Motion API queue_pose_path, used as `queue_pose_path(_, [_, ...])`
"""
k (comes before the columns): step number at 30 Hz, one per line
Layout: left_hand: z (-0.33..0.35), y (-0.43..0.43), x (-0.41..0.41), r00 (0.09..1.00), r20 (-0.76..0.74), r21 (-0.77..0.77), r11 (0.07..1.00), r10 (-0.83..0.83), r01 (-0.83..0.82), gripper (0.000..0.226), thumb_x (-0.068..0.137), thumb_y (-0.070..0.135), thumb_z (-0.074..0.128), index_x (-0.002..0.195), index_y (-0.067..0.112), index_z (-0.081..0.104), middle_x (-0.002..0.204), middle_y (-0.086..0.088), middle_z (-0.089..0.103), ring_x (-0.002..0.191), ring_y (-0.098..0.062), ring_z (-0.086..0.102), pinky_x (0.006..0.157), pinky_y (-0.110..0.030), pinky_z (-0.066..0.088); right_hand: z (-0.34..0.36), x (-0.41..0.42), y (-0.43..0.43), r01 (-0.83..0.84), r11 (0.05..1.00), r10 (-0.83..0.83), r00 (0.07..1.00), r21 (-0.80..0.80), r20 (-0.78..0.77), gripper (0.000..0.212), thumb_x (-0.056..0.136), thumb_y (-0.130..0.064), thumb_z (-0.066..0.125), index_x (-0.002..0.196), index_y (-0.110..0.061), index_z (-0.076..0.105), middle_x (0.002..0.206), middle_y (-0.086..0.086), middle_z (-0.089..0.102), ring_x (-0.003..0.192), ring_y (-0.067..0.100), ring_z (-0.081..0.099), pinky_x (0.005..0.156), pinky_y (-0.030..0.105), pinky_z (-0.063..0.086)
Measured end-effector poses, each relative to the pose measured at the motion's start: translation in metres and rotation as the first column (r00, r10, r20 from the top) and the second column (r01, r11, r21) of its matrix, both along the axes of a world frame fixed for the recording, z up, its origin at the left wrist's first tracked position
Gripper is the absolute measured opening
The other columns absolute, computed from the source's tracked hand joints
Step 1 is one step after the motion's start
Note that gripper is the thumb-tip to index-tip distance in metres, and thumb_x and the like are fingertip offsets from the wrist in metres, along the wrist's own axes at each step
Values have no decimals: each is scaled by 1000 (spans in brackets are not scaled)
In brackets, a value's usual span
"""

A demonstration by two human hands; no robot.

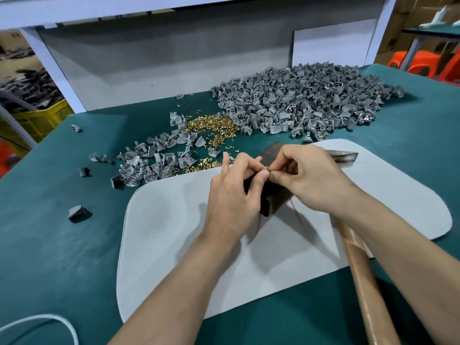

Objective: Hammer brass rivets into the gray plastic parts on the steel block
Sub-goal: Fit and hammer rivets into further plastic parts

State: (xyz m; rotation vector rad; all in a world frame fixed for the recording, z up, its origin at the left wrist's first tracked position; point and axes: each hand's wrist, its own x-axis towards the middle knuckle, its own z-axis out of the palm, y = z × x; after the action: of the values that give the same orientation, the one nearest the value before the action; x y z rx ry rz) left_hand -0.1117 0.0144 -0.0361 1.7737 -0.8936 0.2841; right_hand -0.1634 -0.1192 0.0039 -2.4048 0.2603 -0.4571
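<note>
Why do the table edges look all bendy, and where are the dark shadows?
Head view: the wide lens curves the green table and shelf lines near the edges; soft shadows fall under both forearms on the white mat; the left hand and right hand look sharp, while the far boxes are blurrier.

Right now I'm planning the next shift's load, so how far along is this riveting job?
Done, apparently: the large far heap of gray plastic parts, several showing metal fittings. In hand: the left hand and right hand pinch one small gray part over the dark steel block; the wooden-handled hammer lies idle. Left: the smaller gray pile and loose brass rivets.
</note>
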Motion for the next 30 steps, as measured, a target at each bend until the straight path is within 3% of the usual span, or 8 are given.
queue_pose_path(2, [-2,0,0,999,-48,-25,1000,0,-1,4,89,11,60,87,13,57,88,0,74,106,-11,65,98,-52,45,1,-1,0,-28,999,27,999,27,27,25,80,-23,73,63,-29,56,65,-12,59,67,10,54,73,38,46])
queue_pose_path(4, [-2,0,0,996,-93,-35,999,15,-19,12,89,10,63,86,20,58,89,4,73,101,-7,66,90,-38,51,3,-3,-1,-66,997,64,997,48,33,25,80,-19,74,64,-31,58,67,-13,61,68,10,56,71,32,46])
queue_pose_path(7, [2,0,-1,985,-170,-64,998,3,-15,10,87,8,67,87,18,65,89,8,72,87,0,67,78,-15,48,3,-5,-4,-39,999,39,999,36,12,21,79,-26,72,64,-36,60,72,-12,65,77,11,61,83,48,47])
queue_pose_path(12, [6,1,-3,987,-159,-17,1000,16,-19,26,82,13,73,107,21,73,101,8,73,100,-12,64,93,-30,49,-2,-2,-2,72,996,-74,997,57,34,23,79,-26,71,61,-35,59,68,-13,63,80,15,61,86,52,45])
queue_pose_path(17, [7,0,-3,980,-201,-69,998,-10,-4,32,84,9,70,111,26,69,104,6,72,102,-11,65,99,-40,48,-4,-3,-6,21,980,-36,997,199,73,16,74,-24,76,63,-29,65,65,-7,67,69,13,60,80,46,50])
queue_pose_path(21, [11,0,-5,958,-245,-263,961,-149,82,35,85,3,67,108,30,62,99,4,73,99,-8,68,94,-30,51,-1,-7,-5,-141,870,44,976,472,212,17,77,-6,74,67,-18,66,47,-9,57,44,1,47,46,13,38])
queue_pose_path(24, [11,0,-3,958,-229,-286,952,-175,106,30,83,2,69,107,20,67,100,7,72,97,-6,68,90,-23,51,0,-8,-4,-158,836,23,967,526,254,17,78,-2,71,68,-15,67,49,-3,55,44,8,45,42,15,36])
queue_pose_path(30, [14,-1,-3,922,-293,-338,930,-252,146,42,80,-2,70,110,26,65,98,11,72,92,-5,68,86,-19,50,2,-10,-2,-167,821,10,961,547,277,18,78,0,70,67,-14,67,51,-1,56,45,11,46,45,18,39])
